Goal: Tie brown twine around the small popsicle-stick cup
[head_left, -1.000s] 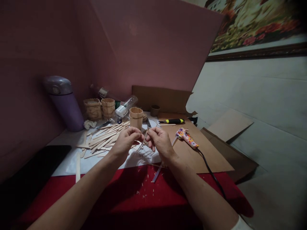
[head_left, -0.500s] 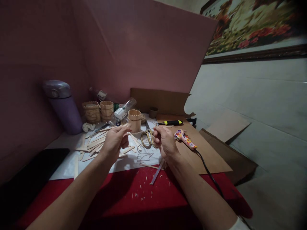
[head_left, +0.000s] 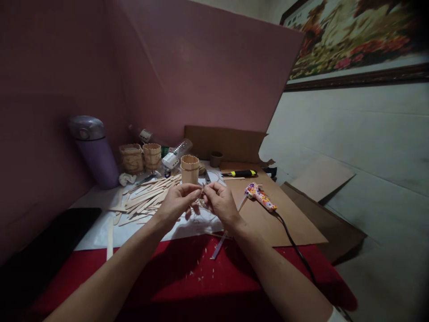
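Note:
My left hand [head_left: 181, 200] and my right hand [head_left: 221, 201] meet above the paper, fingertips nearly touching. Both are closed in a pinch on a thin strand of twine [head_left: 203, 189], mostly covered by the fingers. Just behind them stands a wooden-stick cup [head_left: 190, 172] with a scalloped rim and a band of twine around it. A roll of twine [head_left: 201, 168] sits partly hidden behind this cup. To the left of my hands lies a loose pile of wooden craft sticks [head_left: 150, 197]. The scissors are hidden behind my hands.
A floral glue gun [head_left: 260, 197] with a black cord lies on cardboard [head_left: 284, 223] at right, a yellow-black utility knife [head_left: 244, 173] behind it. A glue stick [head_left: 219, 247] crosses the red cloth's edge. Two decorated cups [head_left: 131, 158], plastic bottles [head_left: 177, 153] and a purple flask [head_left: 97, 154] stand at back left.
My hands were apart with the strand stretched between them; they have come together in front of the cup. The gold-handled scissors, visible before, are now covered. The view has shifted slightly.

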Tool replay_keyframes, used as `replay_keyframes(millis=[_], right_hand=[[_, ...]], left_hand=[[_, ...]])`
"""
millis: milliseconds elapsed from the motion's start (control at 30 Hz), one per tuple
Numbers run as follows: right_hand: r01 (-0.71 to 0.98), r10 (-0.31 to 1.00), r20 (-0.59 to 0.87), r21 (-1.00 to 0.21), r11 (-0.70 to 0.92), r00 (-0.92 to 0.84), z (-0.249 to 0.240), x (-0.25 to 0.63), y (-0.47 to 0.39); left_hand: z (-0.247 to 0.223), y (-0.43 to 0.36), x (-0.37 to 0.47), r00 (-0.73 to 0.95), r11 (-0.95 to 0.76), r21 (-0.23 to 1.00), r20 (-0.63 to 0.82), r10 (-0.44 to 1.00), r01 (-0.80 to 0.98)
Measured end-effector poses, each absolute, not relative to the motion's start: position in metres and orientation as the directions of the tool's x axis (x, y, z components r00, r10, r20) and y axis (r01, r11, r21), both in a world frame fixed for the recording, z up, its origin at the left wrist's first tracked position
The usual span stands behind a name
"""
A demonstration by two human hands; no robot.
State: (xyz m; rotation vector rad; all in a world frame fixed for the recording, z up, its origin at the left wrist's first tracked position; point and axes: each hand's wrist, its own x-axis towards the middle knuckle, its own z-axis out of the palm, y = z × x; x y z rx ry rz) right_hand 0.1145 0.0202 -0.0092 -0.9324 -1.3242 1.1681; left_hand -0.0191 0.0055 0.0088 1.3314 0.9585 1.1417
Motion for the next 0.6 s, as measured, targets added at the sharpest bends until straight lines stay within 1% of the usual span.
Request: replay_keyframes(millis=[100, 200, 300, 467, 600], right_hand=[[-0.005, 0.954, 0.280, -0.960, 0.281, -0.104, -0.0118, 0.1145, 0.0196], [0.061, 0.935, 0.336, -0.937, 0.344, -0.111, -0.0129, 0.1154, 0.0182], [0.082, 0.924, 0.362, -0.924, 0.373, -0.120, -0.0134, 0.1163, 0.0174], [0.068, 0.930, 0.341, -0.933, 0.352, -0.134, -0.0122, 0.1170, 0.0180], [0.028, 0.948, 0.278, -0.958, 0.285, -0.154, -0.0081, 0.1162, 0.0168]], left_hand=[[0.0107, 0.0046, -0.0194, 0.230, -0.092, 0.992, 0.110, 0.967, -0.089], [0.0114, 0.0050, -0.0193, 0.156, -0.067, 0.996, 0.076, 0.985, -0.060], [0.0108, 0.0053, -0.0181, 0.098, -0.048, 0.996, 0.054, 0.994, -0.071], [0.0081, 0.0059, -0.0184, 0.145, -0.134, 0.980, 0.155, 0.977, -0.147], [0.0044, 0.0084, -0.0201, 0.145, -0.164, 0.975, 0.185, 0.972, -0.147]])
